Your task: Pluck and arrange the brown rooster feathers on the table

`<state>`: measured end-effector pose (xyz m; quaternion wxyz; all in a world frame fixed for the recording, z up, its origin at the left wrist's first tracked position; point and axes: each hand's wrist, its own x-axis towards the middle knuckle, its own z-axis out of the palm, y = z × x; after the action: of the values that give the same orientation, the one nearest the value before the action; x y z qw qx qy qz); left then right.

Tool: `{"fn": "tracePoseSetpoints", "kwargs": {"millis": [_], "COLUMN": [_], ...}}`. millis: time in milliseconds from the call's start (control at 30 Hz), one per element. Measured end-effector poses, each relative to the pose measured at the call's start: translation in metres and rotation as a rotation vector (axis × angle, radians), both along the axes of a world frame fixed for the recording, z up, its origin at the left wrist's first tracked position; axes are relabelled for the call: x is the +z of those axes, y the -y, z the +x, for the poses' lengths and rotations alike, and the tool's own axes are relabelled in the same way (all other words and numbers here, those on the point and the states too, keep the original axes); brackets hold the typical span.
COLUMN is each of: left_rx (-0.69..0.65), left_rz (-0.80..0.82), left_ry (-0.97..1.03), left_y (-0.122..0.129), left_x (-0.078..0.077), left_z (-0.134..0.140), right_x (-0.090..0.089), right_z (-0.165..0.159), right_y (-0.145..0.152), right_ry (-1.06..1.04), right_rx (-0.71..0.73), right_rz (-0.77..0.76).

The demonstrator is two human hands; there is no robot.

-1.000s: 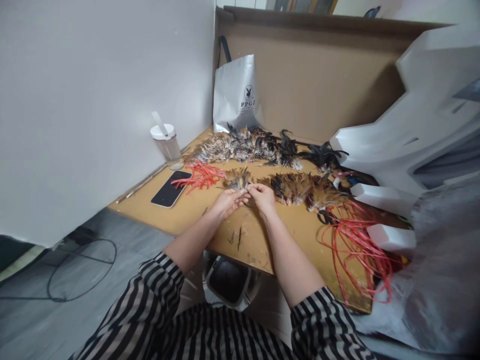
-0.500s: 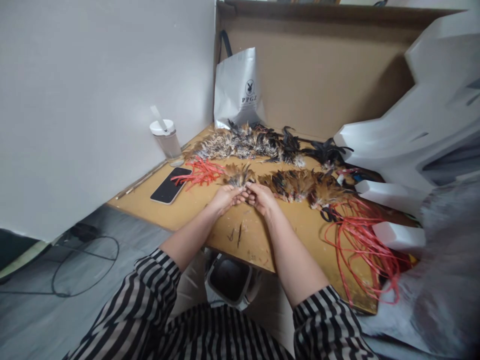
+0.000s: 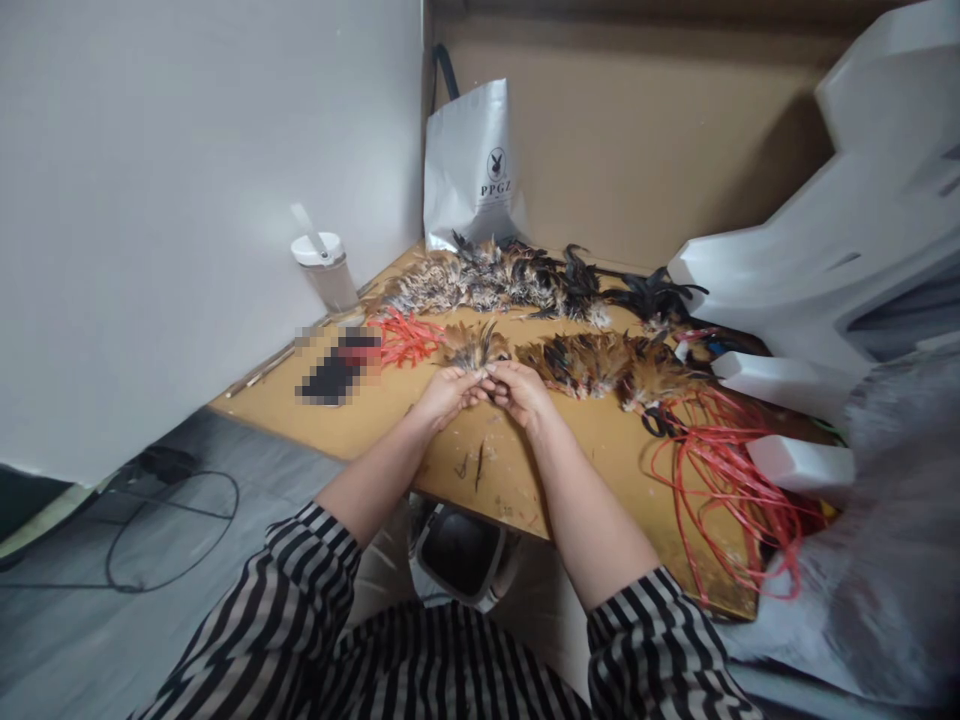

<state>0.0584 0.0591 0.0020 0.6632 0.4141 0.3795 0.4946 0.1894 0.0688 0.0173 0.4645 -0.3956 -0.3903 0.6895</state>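
Both hands meet above the wooden table, fingertips pinched together around the base of a small brown feather bunch. My left hand grips it from the left, and my right hand from the right. The feathers fan up and away from the fingers. Right of my hands lies a row of brown and black feather bunches. A cluster of short red plastic strips sits to the left. What exactly the fingertips press at the feather base is too small to make out.
Behind lies a long pile of mixed feathers, with a silver bag standing at its back. A lidded cup and a blurred-out dark object are at left. Long red strips spill over the right side near white foam. A dark bin sits below.
The camera view has tilted down slightly. My hands stay in nearly the same place, still pinching the feather bunch, with small finger movement.
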Motion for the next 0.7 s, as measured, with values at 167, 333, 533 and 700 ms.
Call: {"fn": "tracePoseSetpoints", "kwargs": {"millis": [167,333,533,700], "left_rx": [0.057,0.044,0.025,0.04], "left_rz": [-0.013,0.001,0.019,0.082], "left_ry": [0.003,0.017,0.002,-0.072], "left_y": [0.001,0.0,0.0,-0.002], "left_x": [0.0,-0.003,-0.004,-0.006], "left_z": [0.0,0.0,0.0,-0.001], "right_x": [-0.002,-0.003,-0.004,-0.001], "right_z": [-0.006,-0.011,-0.013,-0.012], "right_y": [0.0,0.002,0.004,0.005], "right_ry": [0.085,0.06,0.079,0.085], "right_rx": [-0.163,-0.228,-0.218,-0.177], "right_rz": [0.058,0.093,0.115,0.125]}}
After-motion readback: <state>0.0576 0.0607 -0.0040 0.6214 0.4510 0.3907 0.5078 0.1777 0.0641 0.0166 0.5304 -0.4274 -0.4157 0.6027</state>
